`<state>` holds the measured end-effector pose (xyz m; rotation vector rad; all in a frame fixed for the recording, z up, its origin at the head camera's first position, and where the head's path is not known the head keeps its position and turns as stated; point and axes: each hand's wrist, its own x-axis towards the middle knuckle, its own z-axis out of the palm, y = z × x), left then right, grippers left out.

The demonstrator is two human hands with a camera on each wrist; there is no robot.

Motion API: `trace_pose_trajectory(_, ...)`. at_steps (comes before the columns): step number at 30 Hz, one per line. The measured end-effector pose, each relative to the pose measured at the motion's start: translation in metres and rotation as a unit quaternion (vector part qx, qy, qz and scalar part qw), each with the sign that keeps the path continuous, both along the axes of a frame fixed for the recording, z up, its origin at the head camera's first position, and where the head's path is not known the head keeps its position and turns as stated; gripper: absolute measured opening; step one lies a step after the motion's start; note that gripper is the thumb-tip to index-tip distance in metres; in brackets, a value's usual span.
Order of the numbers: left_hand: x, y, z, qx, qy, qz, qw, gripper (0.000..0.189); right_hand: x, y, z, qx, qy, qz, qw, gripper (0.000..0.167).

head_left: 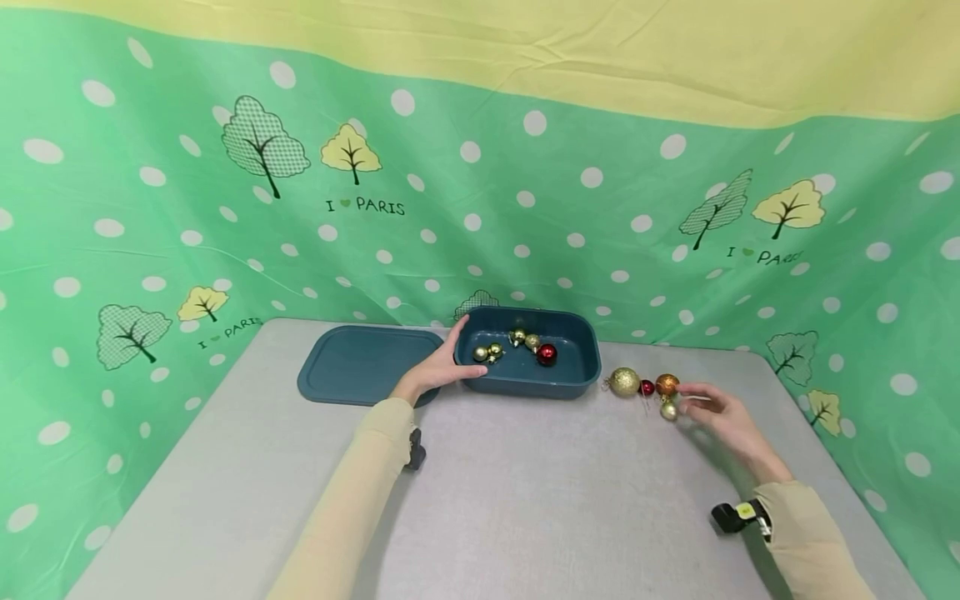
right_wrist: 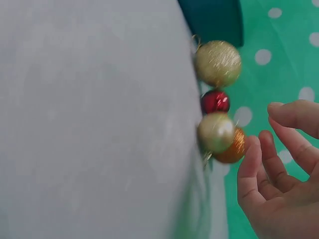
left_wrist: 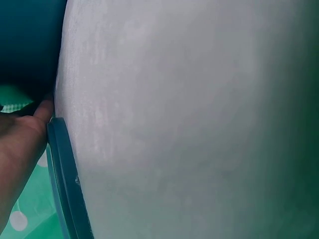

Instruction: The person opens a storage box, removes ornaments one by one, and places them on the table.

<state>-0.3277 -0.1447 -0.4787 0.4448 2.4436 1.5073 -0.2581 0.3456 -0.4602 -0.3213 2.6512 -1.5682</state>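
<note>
My left hand [head_left: 438, 367] holds the left end of a dark blue box [head_left: 555, 388], thumb along the near side and fingers toward the back corner. Inside the box lie several small gold baubles [head_left: 532, 342] and a shiny red bauble [head_left: 547, 355]. Just right of the box, a large glittery gold bauble [right_wrist: 218, 63], a small red bauble [right_wrist: 215, 102], an orange bauble [right_wrist: 233, 149] and a pale gold bauble [right_wrist: 217, 132] sit close together. My right hand [head_left: 720, 417] is beside the orange and pale gold ones, its fingers loosely bent and holding nothing.
A matching blue lid [head_left: 352, 362] lies flat to the left of the box, partly behind my left hand. The grey table [head_left: 540, 500] backs onto a green dotted curtain [head_left: 525, 225] with printed trees, which also hangs at both sides.
</note>
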Motion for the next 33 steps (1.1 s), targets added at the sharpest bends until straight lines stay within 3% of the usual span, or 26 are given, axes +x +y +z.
trace_pose_trajectory(9, 0.002, 0.001, 0.005, 0.005, -0.010, -0.006, 0.9999, 0.106, 0.002, -0.028, 0.011, -0.051, 0.036, 0.034, 0.9975, 0.037)
trace_pose_trajectory(15, 0.018, 0.002, 0.034, 0.000, -0.025, -0.023, 0.9994, 0.104, 0.001, -0.046, 0.009, -0.057, 0.057, 0.050, 0.9955, 0.035)
trace_pose_trajectory(18, 0.020, 0.003, 0.038, -0.009, -0.022, -0.026, 0.9994, 0.103, 0.000, -0.054, 0.007, -0.059, 0.071, 0.059, 0.9940, 0.033)
trace_pose_trajectory(21, 0.019, 0.003, 0.037, -0.005, -0.021, -0.025, 0.9995, 0.102, -0.001, -0.062, 0.007, -0.071, 0.078, 0.064, 0.9924, 0.033)
trace_pose_trajectory(28, 0.001, 0.001, 0.006, 0.001, -0.012, -0.009, 0.9999, 0.105, -0.005, -0.085, 0.011, -0.102, 0.074, 0.083, 0.9886, 0.035)
trace_pose_trajectory(33, 0.001, 0.002, 0.002, -0.001, -0.002, -0.005, 1.0000, 0.104, -0.010, -0.101, 0.018, -0.109, 0.043, 0.078, 0.9901, 0.036)
